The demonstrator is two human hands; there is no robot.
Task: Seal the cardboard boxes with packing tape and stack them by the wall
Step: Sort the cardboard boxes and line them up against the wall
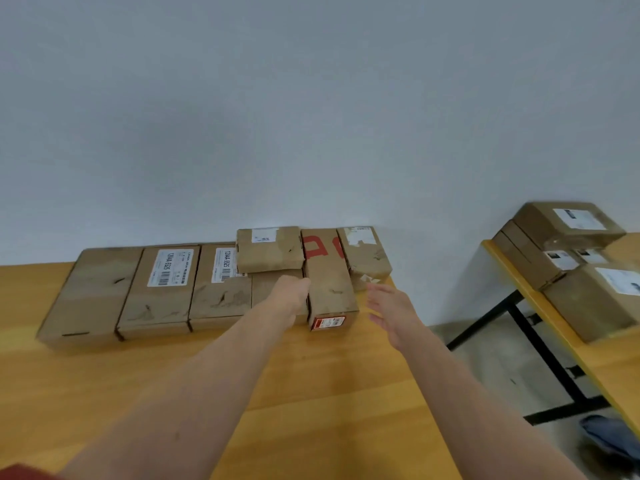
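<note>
A row of brown cardboard boxes lies against the white wall on a wooden table (104, 393). The tall narrow box with red print (329, 282) stands near the right end, with a small box (269, 248) stacked to its left and a torn-label box (365, 252) to its right. My left hand (292, 293) presses against the left side of the red-print box, fingers hidden behind it. My right hand (391, 311) hovers open just right of that box, not touching it. No tape is in view.
Three flat boxes (162, 289) with white labels fill the row's left part. A second table (568, 344) at the right carries several more boxes (568, 223). Between the tables is a gap of floor with black legs and a blue shoe (609, 438).
</note>
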